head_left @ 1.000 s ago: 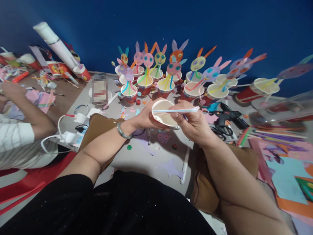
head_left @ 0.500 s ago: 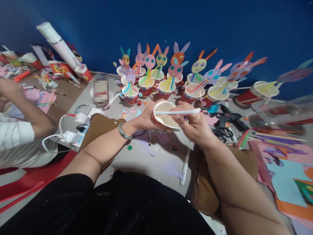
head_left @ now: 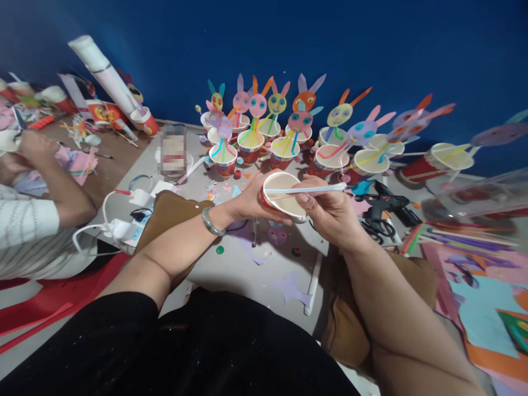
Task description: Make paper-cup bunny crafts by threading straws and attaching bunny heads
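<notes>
Nearest, left hand (head_left: pixel 253 201): curled round the outer wall of the paper cup (head_left: pixel 284 207), presumably as the steadying hold; fingers kept outside leave the mouth open to view.
Right hand (head_left: pixel 330 212): thumb and fingers pinching a bundle of pale strips (head_left: pixel 325 188) towards its middle, a grip that probably leaves both ends free. Whether these fingers also bear on the rim cannot be told.
Pale strips: laid crosswise in view, one end over the cup's mouth.
Paper cup: raised above the surface (head_left: pixel 243 280), between the two hands, likely for easy sight of its inside.
Scraps: a pinkish paper face (head_left: pixel 277 235) and a purple offcut (head_left: pixel 293 289) lie flat on the surface, with a green disc (head_left: pixel 220 249) to their left.
Glue gun (head_left: pixel 381 203): black, lying just beyond the right hand, perhaps parked there for quick reach.
Rabbit-headed cups (head_left: pixel 224 168): grouped along the blue wall (head_left: pixel 173 49), plausibly to spare their tall paper ears from passing forearms.
</notes>
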A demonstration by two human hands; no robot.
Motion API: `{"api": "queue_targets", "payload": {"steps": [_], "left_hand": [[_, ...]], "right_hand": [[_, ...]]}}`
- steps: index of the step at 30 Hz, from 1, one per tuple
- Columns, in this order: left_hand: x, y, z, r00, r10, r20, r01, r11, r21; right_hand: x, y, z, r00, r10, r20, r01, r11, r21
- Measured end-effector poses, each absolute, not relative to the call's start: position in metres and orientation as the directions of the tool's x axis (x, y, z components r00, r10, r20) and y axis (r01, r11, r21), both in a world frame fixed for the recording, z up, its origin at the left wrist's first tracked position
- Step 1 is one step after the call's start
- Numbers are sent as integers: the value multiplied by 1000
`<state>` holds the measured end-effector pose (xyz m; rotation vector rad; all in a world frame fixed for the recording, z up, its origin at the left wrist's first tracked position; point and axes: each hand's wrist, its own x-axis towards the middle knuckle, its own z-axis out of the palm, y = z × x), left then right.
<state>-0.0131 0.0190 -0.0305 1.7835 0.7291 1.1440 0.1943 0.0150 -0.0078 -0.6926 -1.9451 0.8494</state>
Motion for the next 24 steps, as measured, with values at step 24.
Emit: {"api": "queue_targets", "payload": {"steps": [24], "left_hand": [[-8, 19, -36, 350, 844, 405, -20, -426, 905]], "right_hand": [[186, 16, -16, -383, 854, 353, 162, 438, -884]]}}
